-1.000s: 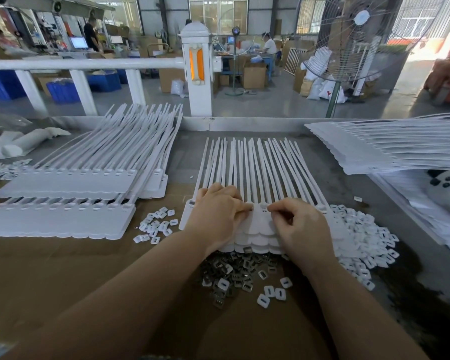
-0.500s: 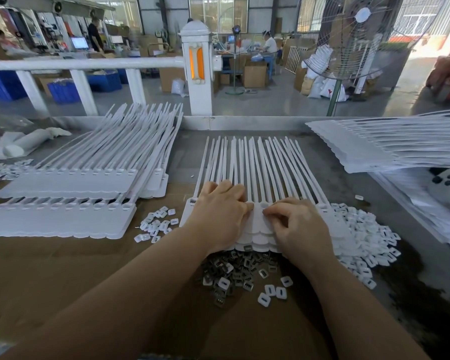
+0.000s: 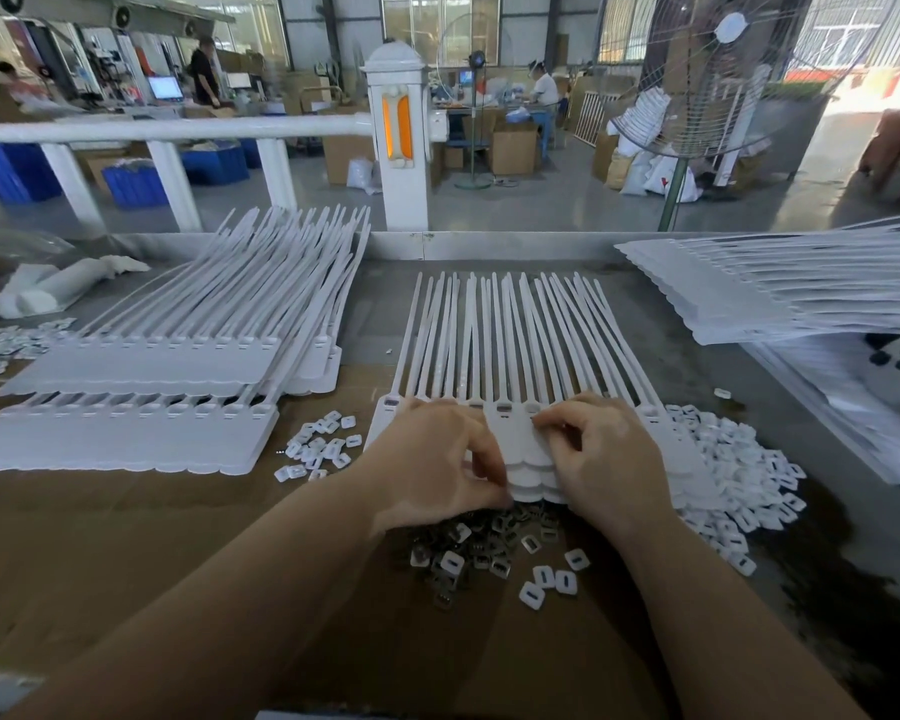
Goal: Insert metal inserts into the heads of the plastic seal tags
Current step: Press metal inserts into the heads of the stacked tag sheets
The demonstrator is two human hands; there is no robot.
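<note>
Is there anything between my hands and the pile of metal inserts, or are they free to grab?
Nothing visible blocks them. The metal inserts lie in a loose pile just below the left hand and right hand, which rest on the seal tags. A few white plastic caps lie among the pile.

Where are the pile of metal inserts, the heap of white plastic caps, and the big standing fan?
pile of metal inserts (image 3: 481, 545): head view, middle of the dark heap between the wrists.
heap of white plastic caps (image 3: 739, 475): head view, centre of the heap.
standing fan (image 3: 731, 70): head view, wire guard near the hub.
</note>
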